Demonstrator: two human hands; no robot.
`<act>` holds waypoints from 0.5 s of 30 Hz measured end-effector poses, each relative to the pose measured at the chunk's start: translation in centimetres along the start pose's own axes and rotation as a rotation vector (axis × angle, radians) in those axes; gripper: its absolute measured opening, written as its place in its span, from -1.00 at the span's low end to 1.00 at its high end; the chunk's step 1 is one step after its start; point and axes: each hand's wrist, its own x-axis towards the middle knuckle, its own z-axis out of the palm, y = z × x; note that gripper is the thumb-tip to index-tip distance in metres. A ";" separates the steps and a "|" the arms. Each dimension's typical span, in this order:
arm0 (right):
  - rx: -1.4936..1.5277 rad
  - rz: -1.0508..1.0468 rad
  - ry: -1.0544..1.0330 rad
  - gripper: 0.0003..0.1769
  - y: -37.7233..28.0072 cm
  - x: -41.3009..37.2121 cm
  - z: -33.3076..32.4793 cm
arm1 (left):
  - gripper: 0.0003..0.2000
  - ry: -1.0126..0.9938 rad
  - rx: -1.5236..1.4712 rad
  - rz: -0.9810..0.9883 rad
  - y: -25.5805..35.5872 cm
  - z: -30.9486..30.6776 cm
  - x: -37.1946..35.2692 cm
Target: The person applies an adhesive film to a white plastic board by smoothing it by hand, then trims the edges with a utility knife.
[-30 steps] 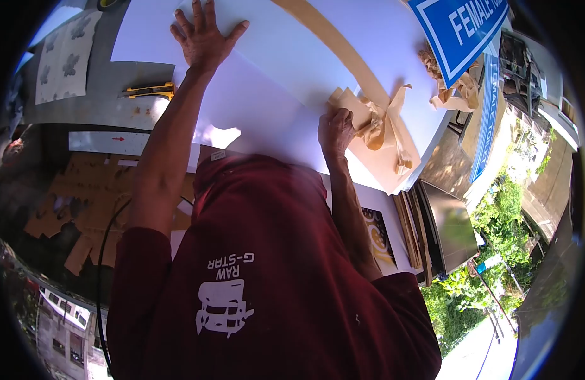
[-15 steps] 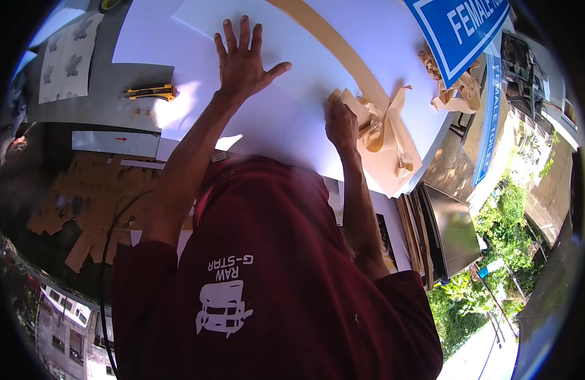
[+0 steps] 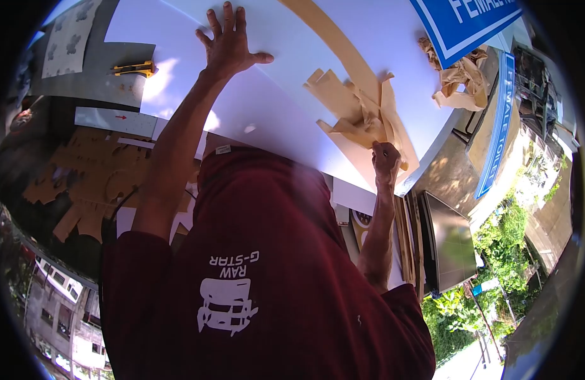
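My left hand (image 3: 230, 49) lies flat on a large white sheet (image 3: 273, 114), fingers spread and thumb out to the right. Closer to my body on the right, my right hand (image 3: 385, 159) is closed in a fist on the near end of a crumpled brown paper strip (image 3: 343, 104). Loose torn folds of this paper stand up in front of the fist. A long flat brown band (image 3: 318, 24) runs from them in a curve toward the far edge. What exactly the fingertips pinch is hidden.
A yellow cutter knife (image 3: 134, 68) lies on the grey surface at left. Crumpled brown paper (image 3: 463, 79) sits at far right, beside a blue "FEMALE" sign (image 3: 466, 28) and a long "FEMALE TOILET" strip (image 3: 497, 136). Boards (image 3: 409, 240) lean below the table's right side.
My right hand has drawn back toward my body and to the right, and the brown paper is more folded and bunched. My left hand stays spread on the sheet.
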 end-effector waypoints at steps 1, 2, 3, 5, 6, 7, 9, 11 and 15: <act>0.044 0.027 -0.014 -0.62 0.3 0.1 -0.5 | 0.36 -0.051 -0.009 -0.028 0.1 -0.5 0.0; 0.051 0.032 -0.023 -0.62 0.4 0.4 -0.8 | 0.40 -0.001 -0.033 0.002 -0.5 0.0 0.0; 0.056 0.039 -0.036 -0.61 -0.3 0.5 -1.3 | 0.45 0.045 -0.057 0.030 -1.4 1.3 0.0; -0.108 -0.019 0.082 -0.59 -2.6 0.7 -1.4 | 0.49 0.094 -0.074 0.049 -1.7 1.8 0.1; -0.068 -0.070 0.009 -0.63 -4.3 0.7 -0.9 | 0.49 0.091 -0.067 0.038 -1.6 1.8 0.0; -0.029 -0.118 -0.063 -0.67 -6.2 0.6 -0.2 | 0.50 0.085 -0.061 0.028 -1.6 1.8 -0.1; 0.137 -0.264 -0.175 -0.79 -10.6 -0.3 2.1 | 0.50 0.108 -0.073 0.046 -1.5 2.1 -0.1; 0.391 -0.420 -0.219 -0.86 -12.8 0.5 4.5 | 0.46 0.197 -0.094 0.093 -1.9 2.4 0.0; 0.432 -0.565 -0.213 -0.83 -12.4 2.5 4.6 | 0.42 0.332 -0.162 0.163 -2.4 3.6 0.1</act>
